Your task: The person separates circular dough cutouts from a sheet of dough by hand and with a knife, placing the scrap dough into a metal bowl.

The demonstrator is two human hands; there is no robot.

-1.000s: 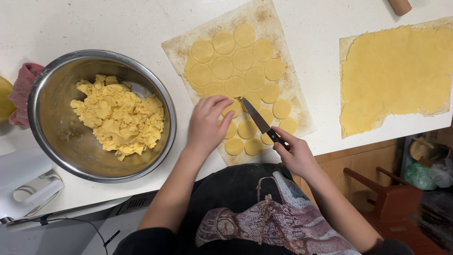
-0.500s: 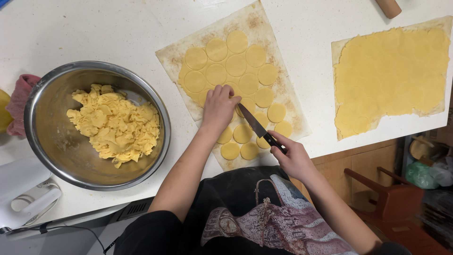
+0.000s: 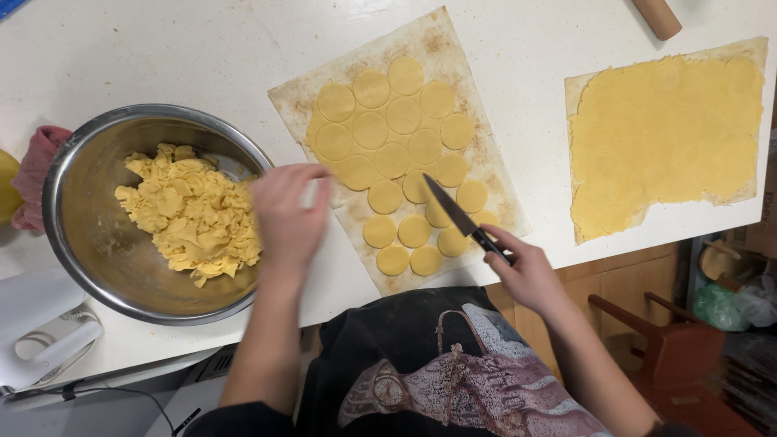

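Dough rounds (image 3: 394,154) lie cut on parchment (image 3: 453,61), scraps (image 3: 193,212) in steel bowl (image 3: 81,243); second dough sheet (image 3: 664,129) uncut; right hand (image 3: 530,271) fingers grip knife (image 3: 461,217), left hand (image 3: 287,218) blurred, grip unclear.

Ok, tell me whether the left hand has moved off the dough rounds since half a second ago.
Yes. The left hand has swung left, off the paper sheet of dough rounds, and now sits blurred at the metal bowl's rim.

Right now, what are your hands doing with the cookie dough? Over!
Right hand grips knife, blade over dough rounds. Left hand blurred, between bowl and paper; hold unclear. Nothing in the way.
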